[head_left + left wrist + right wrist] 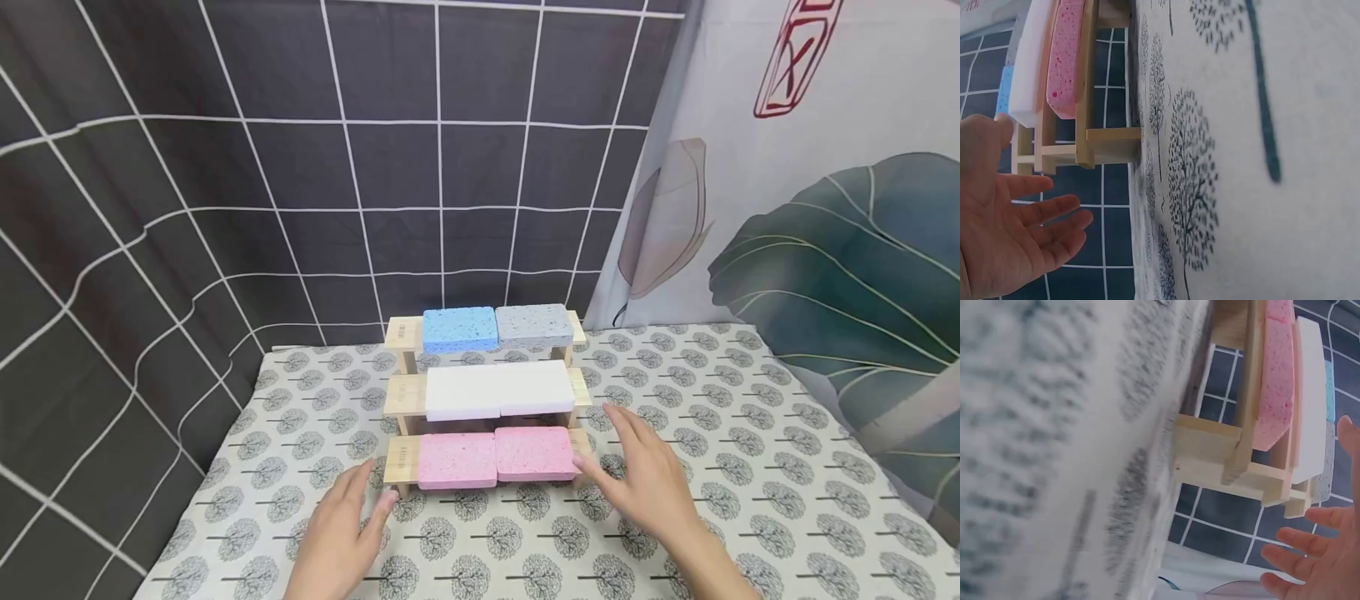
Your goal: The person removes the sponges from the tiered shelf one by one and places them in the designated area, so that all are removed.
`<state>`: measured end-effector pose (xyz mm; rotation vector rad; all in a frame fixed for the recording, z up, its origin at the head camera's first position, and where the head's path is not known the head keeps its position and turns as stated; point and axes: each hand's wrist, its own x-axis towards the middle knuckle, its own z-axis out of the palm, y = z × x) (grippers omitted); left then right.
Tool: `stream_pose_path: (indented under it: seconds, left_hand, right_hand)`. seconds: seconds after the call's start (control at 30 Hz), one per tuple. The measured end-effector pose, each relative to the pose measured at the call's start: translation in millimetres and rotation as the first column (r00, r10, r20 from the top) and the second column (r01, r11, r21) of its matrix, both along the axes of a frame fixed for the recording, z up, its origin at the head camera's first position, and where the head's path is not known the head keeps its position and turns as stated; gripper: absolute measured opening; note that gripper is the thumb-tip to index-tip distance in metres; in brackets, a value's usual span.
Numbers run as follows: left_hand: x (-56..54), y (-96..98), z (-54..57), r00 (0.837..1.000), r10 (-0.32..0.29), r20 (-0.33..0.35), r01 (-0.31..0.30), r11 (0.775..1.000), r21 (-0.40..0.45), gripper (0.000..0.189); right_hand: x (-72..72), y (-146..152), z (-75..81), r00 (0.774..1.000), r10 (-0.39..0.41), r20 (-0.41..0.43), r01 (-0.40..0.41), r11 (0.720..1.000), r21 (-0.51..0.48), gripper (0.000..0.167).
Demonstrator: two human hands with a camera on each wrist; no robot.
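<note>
A stepped wooden rack (402, 454) with three tiers stands on the table. On its top tier lie a blue sponge (460, 329) and a grey sponge (534, 325) side by side. Two white sponge blocks (500, 389) fill the middle tier, and two pink sponges (457, 460) the bottom one. My left hand (341, 529) is held just left of the rack's lower front, fingers spread and holding nothing. To the right, my right hand (648, 475) is beside the lower tiers with spread fingers; its thumb is close to the right pink sponge (534, 454). Whether it touches cannot be told.
The table wears a white cloth (750, 525) printed with grey trees. Behind and to the left hangs a dark curtain (390, 167) with a white grid. A pale curtain (750, 183) with large leaves hangs at the right.
</note>
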<state>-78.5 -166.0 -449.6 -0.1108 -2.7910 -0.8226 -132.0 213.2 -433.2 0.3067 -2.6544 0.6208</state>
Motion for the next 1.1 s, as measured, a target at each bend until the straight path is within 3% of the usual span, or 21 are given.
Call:
stream_pose_path:
  seconds: [0.33,0.63,1.1]
  left_hand:
    - [-2.9,1.0,4.4,0.998,0.02,0.055,-0.024,0.997,0.077,0.061]
    - [-7.8,2.5,4.7,0.995,0.036,0.09,-0.045,0.993,0.109,0.056]
    - [-24.2,4.5,-2.8,0.989,0.061,0.136,-0.078,0.989,0.123,0.051]
  right_hand:
    - [-22.6,-2.4,25.1,0.998,0.024,0.053,-0.02,0.998,-0.067,0.085]
    - [-37.3,-4.2,36.7,0.997,0.017,0.081,-0.01,0.996,-0.083,0.085]
    - [-62.5,-9.8,46.2,0.999,0.034,0.008,-0.032,0.989,-0.147,0.076]
